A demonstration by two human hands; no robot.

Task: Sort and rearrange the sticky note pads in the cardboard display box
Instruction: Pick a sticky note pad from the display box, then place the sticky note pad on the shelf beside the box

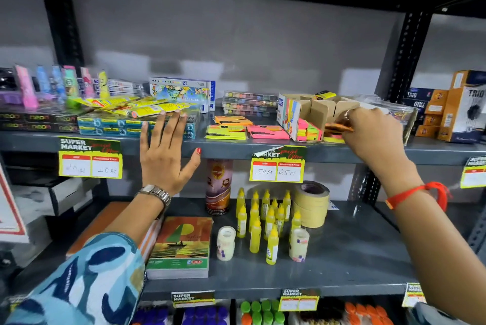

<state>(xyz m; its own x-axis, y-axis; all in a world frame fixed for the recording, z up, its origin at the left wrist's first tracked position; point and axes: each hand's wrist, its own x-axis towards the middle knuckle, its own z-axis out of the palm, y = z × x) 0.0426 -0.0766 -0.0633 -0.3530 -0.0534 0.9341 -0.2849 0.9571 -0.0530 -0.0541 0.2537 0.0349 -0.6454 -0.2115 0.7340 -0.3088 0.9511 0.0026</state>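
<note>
Fingertips (347, 121) of our right hand (373, 132) pinch an orange sticky note pad (338, 128), held flat with its long axis running left to right, just at the open front of the cardboard display box (315, 111). Our left hand (165, 151) is spread wide, holding nothing, palm toward the upper shelf (236, 144) edge, well apart from the box. From the head view, more loose pads (247, 128) in yellow, orange and pink lie on the shelf just left of the box, between our two hands. Neon pads already stand in the box's front compartment (310, 130). We judge the right hand is nearer the box and dividers, which lie just behind and left of its fingers; the left is nearer the loose pads.
</note>
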